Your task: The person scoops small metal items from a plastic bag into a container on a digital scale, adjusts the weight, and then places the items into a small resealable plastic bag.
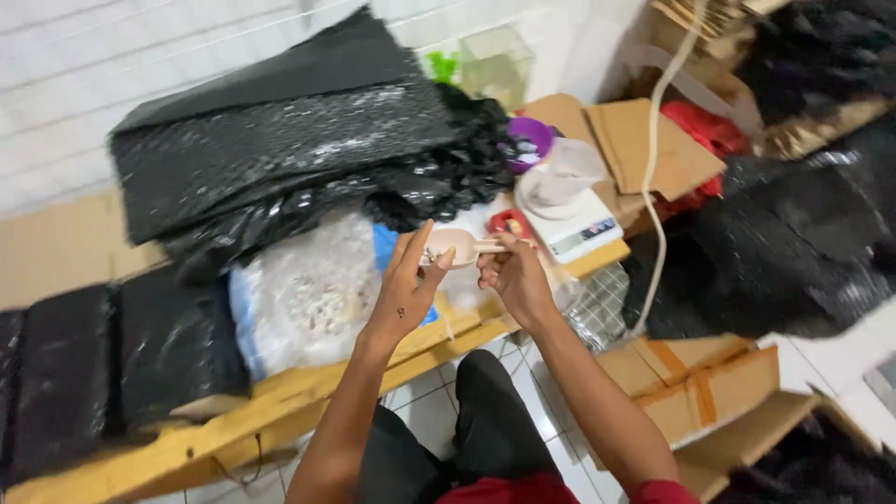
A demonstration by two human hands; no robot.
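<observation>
Two hands meet over a small scoop above the wooden bench's front edge.
Right hand [511, 273] pinches the beige scoop [455, 247] handle; left hand [408, 280], fingers loose, touches its bowl; weighing on the white scale [579, 229] not yet begun.

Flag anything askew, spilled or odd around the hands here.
Nothing spilled. The right hand holds a pale scoop by its handle; the left hand touches its bowl. A black bubble-wrap pile is heaped unevenly behind, beside a kitchen scale.
</observation>
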